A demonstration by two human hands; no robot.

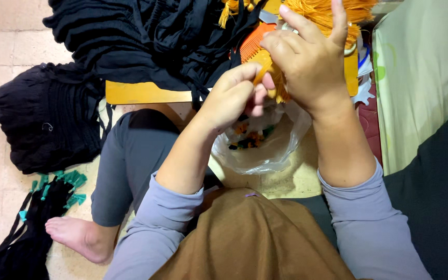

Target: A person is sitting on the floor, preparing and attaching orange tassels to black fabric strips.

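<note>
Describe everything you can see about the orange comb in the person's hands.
The orange comb looks like plastic, with a row of fine, close-set teeth along one edge. It lies slanted near the top of the view, above a low yellow board. The left hand pinches its lower handle end between thumb and fingers, while the right hand covers its upper right part. Orange yarn fringe lies against it. Its far end is hidden behind black fabric straps.
</note>
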